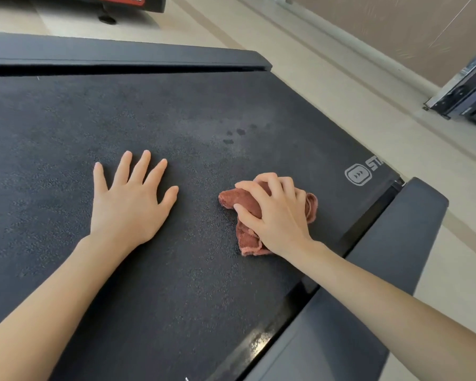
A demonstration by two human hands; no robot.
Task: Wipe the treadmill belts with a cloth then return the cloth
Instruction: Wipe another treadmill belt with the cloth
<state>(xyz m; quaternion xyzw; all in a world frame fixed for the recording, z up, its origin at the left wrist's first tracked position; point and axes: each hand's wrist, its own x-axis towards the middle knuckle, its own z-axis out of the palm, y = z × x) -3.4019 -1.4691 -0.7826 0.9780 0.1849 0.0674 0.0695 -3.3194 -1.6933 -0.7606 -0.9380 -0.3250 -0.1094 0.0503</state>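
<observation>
right hand [275,215] grips bunched cloth [248,240] | left hand [129,199] flat on belt [176,284] | risk: bunched cloth skips spots [232,136]

Left hand [129,204] flat, right hand [275,215] curled.

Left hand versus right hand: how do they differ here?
The left hand lies flat, fingers straight and spread; the right hand has its fingers curled. The left hand holds nothing; the right hand grips a bunched reddish cloth. Both rest on the dark treadmill belt.
</observation>
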